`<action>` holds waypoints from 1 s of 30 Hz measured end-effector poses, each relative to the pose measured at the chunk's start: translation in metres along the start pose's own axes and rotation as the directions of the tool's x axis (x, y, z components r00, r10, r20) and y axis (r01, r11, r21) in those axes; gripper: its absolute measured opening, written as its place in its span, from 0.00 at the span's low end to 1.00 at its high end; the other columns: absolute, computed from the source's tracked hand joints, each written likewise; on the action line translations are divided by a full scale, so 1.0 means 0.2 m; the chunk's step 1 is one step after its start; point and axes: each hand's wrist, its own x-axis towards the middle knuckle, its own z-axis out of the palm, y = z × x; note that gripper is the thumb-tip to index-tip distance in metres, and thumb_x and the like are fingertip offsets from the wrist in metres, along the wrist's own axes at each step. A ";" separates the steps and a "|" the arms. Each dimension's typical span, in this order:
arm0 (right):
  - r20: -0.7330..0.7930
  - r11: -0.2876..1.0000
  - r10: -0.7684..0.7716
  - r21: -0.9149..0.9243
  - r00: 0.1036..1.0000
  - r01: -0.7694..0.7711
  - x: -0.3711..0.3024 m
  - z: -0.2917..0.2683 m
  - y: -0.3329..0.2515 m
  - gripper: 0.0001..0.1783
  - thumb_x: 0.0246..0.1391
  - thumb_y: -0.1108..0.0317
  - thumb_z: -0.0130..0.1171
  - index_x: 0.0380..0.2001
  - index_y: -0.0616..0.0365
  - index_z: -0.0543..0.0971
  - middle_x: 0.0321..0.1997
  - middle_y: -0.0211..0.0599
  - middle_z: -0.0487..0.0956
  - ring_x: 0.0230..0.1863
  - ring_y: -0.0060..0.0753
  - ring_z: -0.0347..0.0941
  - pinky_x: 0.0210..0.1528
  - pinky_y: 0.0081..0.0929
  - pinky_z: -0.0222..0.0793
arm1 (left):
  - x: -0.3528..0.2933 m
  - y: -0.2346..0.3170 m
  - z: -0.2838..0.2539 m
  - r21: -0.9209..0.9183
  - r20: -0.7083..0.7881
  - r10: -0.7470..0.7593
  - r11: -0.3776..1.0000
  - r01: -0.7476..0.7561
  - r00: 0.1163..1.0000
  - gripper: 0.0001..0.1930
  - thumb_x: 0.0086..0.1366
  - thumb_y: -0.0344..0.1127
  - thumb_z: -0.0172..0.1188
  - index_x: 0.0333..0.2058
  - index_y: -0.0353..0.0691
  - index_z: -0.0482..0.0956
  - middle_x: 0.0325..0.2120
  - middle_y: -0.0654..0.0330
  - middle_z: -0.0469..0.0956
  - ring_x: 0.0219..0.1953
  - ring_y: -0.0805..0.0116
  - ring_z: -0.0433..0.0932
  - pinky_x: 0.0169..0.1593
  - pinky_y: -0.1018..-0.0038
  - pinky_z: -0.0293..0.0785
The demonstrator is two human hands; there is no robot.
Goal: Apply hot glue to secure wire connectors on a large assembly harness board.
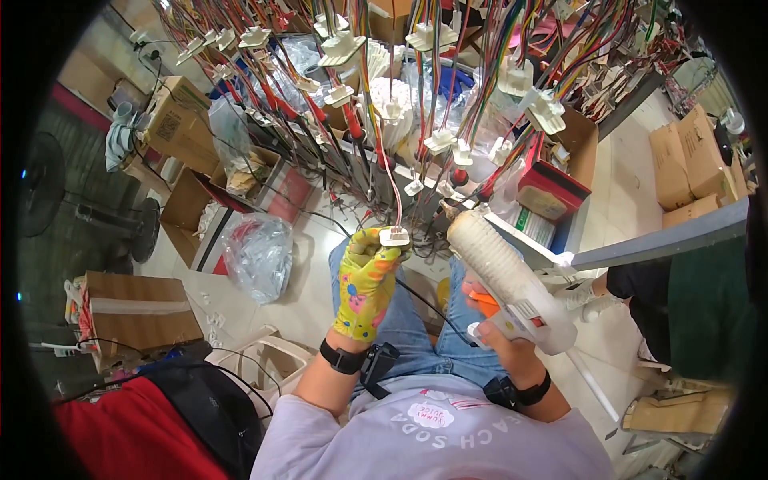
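Observation:
My left hand (366, 288), in a yellow patterned glove, is closed on a small white connector (394, 237). Pinkish and white wires (390, 180) run up from that connector toward the hanging bundles. Bare, my right hand (506, 340) wraps round the handle of a white hot glue gun (512, 272), near its orange trigger (484, 301). The gun's nozzle points up and left, a little right of the connector and apart from it. A glue stick (594, 386) juts from the gun's back end.
Many coloured wires with white connectors (342, 50) hang across the far side. A red and black box (552, 180) stands at the right, beside a grey metal bar (664, 240). Cardboard boxes (140, 308), a clear plastic bag (258, 258) and a fan (40, 188) are on the left. Another person's legs (640, 300) show at right.

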 end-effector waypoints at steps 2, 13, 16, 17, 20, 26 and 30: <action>-0.041 0.998 0.060 -0.009 0.997 -0.060 -0.01 0.00 -0.01 0.30 0.50 0.79 0.55 0.57 0.65 0.63 0.54 0.47 0.72 0.57 0.36 0.68 0.58 0.30 0.63 | 0.00 0.00 0.00 0.038 0.012 -0.011 0.999 0.011 1.000 0.15 0.58 0.25 0.61 0.44 0.40 0.72 0.40 0.58 0.76 0.41 0.67 0.77 0.46 0.72 0.74; -0.161 0.995 0.077 0.079 0.984 -0.065 -0.14 -0.13 0.24 0.29 0.54 0.71 0.53 0.58 0.72 0.61 0.60 0.48 0.65 0.58 0.40 0.63 0.57 0.33 0.61 | -0.01 -0.05 -0.05 0.281 -0.073 -0.036 0.958 0.055 0.997 0.16 0.59 0.35 0.62 0.43 0.34 0.74 0.37 0.59 0.76 0.38 0.71 0.76 0.43 0.77 0.72; -0.053 0.993 0.108 0.056 0.993 -0.105 -0.11 -0.17 0.30 0.32 0.54 0.73 0.51 0.60 0.73 0.56 0.64 0.55 0.58 0.67 0.48 0.53 0.65 0.40 0.55 | -0.02 -0.09 -0.05 0.123 -0.129 -0.004 0.992 0.020 0.992 0.19 0.57 0.34 0.65 0.44 0.37 0.71 0.39 0.60 0.76 0.41 0.71 0.76 0.43 0.76 0.74; -0.139 0.990 0.140 0.047 0.980 -0.135 -0.11 -0.17 0.30 0.33 0.54 0.72 0.50 0.61 0.73 0.55 0.64 0.56 0.58 0.67 0.49 0.52 0.65 0.41 0.55 | -0.01 -0.10 -0.05 0.145 -0.111 0.047 0.989 -0.030 0.993 0.18 0.56 0.34 0.66 0.44 0.38 0.71 0.38 0.60 0.76 0.40 0.72 0.76 0.42 0.76 0.74; -0.030 0.999 -0.023 0.039 0.999 0.024 -0.05 -0.09 0.25 0.31 0.55 0.70 0.51 0.60 0.73 0.58 0.63 0.53 0.61 0.66 0.45 0.55 0.63 0.38 0.57 | -0.02 -0.11 -0.07 0.179 -0.179 0.052 0.984 -0.019 0.982 0.14 0.56 0.29 0.64 0.41 0.37 0.73 0.34 0.62 0.76 0.35 0.75 0.75 0.40 0.79 0.73; -0.010 0.981 0.085 0.179 0.996 -0.081 -0.01 0.13 0.07 0.29 0.54 0.74 0.54 0.58 0.70 0.60 0.60 0.50 0.65 0.60 0.40 0.63 0.61 0.33 0.61 | 0.04 -0.12 -0.09 0.226 -0.240 0.034 0.974 0.021 0.970 0.12 0.55 0.30 0.65 0.38 0.39 0.74 0.30 0.64 0.76 0.32 0.76 0.75 0.36 0.79 0.73; 0.007 0.992 0.060 0.114 0.998 -0.060 0.04 0.21 0.07 0.29 0.54 0.72 0.55 0.57 0.70 0.61 0.59 0.49 0.66 0.59 0.40 0.63 0.61 0.33 0.61 | 0.06 -0.13 -0.12 0.249 -0.242 0.108 0.967 -0.046 0.964 0.12 0.54 0.28 0.63 0.38 0.38 0.75 0.29 0.64 0.77 0.30 0.76 0.74 0.32 0.79 0.72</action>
